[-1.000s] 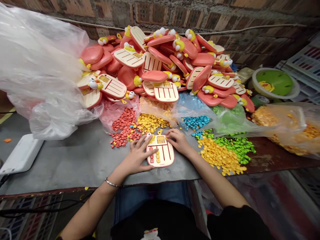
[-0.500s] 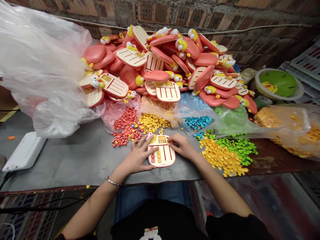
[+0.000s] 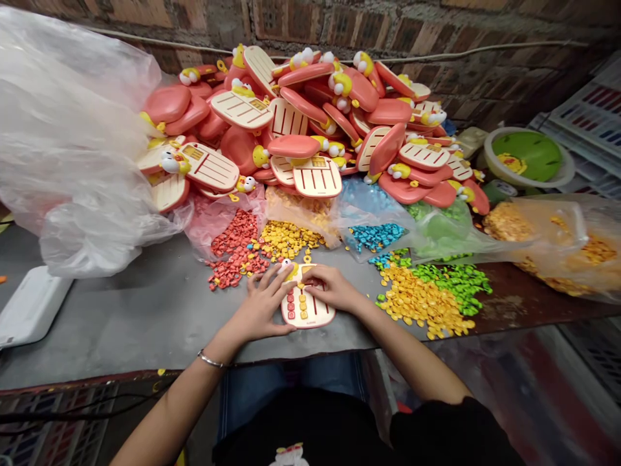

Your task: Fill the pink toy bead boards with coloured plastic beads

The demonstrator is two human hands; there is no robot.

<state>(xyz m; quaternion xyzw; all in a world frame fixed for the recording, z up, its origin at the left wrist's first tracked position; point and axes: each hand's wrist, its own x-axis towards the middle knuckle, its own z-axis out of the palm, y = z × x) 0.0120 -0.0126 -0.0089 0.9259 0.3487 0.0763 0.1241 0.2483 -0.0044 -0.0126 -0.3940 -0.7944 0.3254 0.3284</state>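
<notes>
A cream toy board (image 3: 307, 309) with red slots and a small chick head lies flat on the grey table (image 3: 145, 310) before me. My left hand (image 3: 261, 304) rests on its left edge, fingers spread flat. My right hand (image 3: 330, 287) lies over the board's upper part, fingers curled in a pinch; what they hold is too small to make out. A few red and yellow beads sit in the board's left slots. Loose piles of red beads (image 3: 233, 251) and yellow beads (image 3: 285, 238) lie just behind the board.
A tall heap of pink and cream toy boards (image 3: 310, 123) fills the back. Blue beads (image 3: 373, 235), green beads (image 3: 456, 279) and orange-yellow beads (image 3: 421, 301) lie to the right. Clear plastic bags (image 3: 72, 142) bulge at left; a green bowl (image 3: 530, 158) stands far right.
My right hand has slid left, from the board's upper right corner over its upper middle. The left hand stays on the board's left edge. The view has shifted slightly.
</notes>
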